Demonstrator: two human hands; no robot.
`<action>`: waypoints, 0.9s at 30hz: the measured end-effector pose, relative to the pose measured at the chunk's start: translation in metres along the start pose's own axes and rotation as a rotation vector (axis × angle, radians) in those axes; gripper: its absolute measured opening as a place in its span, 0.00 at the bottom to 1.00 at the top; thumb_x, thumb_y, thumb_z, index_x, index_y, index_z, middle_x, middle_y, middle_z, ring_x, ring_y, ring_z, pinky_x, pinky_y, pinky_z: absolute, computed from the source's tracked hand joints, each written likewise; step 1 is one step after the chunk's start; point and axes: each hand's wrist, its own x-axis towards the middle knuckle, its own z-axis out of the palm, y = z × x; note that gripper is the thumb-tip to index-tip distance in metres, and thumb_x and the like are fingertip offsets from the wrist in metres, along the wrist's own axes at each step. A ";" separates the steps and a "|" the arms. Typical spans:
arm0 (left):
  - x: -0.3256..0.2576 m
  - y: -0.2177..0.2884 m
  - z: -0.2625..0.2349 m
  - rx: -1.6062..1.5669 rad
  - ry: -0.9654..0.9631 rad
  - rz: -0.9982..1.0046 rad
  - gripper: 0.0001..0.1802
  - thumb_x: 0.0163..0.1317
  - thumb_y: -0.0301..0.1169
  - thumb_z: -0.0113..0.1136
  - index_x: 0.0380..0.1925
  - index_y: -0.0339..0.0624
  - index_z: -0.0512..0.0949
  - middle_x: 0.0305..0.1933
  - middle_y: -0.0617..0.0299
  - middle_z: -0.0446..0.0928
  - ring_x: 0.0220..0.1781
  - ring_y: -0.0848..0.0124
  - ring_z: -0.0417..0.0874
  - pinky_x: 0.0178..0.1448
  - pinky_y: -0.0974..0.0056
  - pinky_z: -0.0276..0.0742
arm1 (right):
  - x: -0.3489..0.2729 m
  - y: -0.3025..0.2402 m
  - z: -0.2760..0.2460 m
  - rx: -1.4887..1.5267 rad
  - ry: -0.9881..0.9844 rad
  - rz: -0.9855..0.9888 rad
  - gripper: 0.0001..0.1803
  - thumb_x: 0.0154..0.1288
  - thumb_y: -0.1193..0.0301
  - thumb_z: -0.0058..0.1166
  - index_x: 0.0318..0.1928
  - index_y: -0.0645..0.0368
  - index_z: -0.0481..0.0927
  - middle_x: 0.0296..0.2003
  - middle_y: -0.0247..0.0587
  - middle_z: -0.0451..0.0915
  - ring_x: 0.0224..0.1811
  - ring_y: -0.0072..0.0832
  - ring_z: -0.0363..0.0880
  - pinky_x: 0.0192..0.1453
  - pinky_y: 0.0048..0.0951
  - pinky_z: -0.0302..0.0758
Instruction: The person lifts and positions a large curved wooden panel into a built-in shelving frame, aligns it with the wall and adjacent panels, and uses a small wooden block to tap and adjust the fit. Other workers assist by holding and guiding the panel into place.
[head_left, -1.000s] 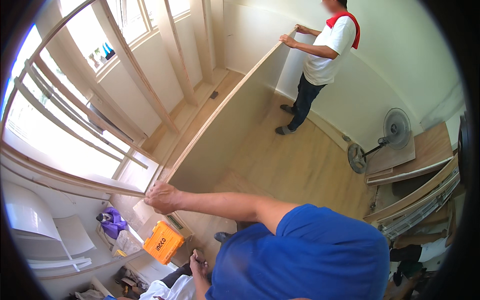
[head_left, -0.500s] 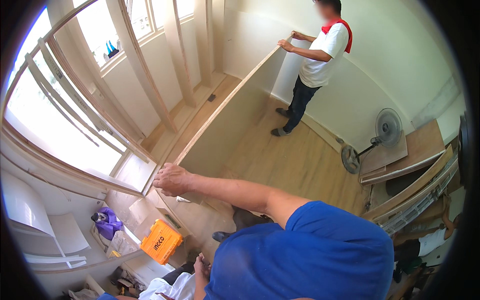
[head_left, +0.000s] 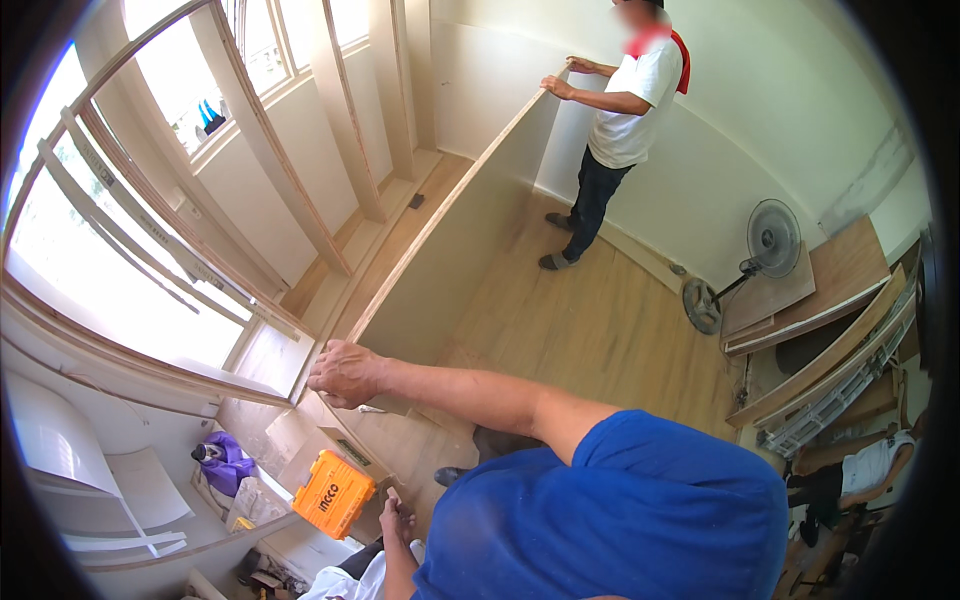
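Note:
A long, pale plywood panel [head_left: 480, 240] stands on edge, running from me to the far wall. My right hand [head_left: 346, 374] reaches across to the left, its fingers wrapped over the near top corner. At the far end a person in a white shirt [head_left: 632, 110] grips the same panel with both hands [head_left: 560, 86]. My left hand [head_left: 397, 520] is low, close to my blue shirt, with curled fingers; what they hold, if anything, I cannot make out. Beside it lies an orange tool case [head_left: 334, 493].
Left are upright wooden studs [head_left: 350, 110], a window opening and a purple cloth bundle [head_left: 226, 462]. A stand fan [head_left: 772, 238] and leaning boards [head_left: 820, 285] are at right. White clothing [head_left: 350, 582] shows below the case. Another person [head_left: 870, 470] is at far right.
The view has shifted slightly, moving the panel's far end and the co-worker left in the picture. My right hand keeps its grip. My left hand has risen a little beside the orange case.

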 end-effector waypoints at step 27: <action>0.027 0.037 0.019 -0.659 -0.353 0.251 0.15 0.75 0.52 0.56 0.42 0.56 0.77 0.33 0.63 0.78 0.28 0.65 0.76 0.33 0.59 0.73 | 0.012 -0.001 -0.010 0.124 -0.149 -0.006 0.22 0.65 0.49 0.66 0.46 0.53 0.85 0.40 0.37 0.85 0.51 0.36 0.84 0.60 0.44 0.72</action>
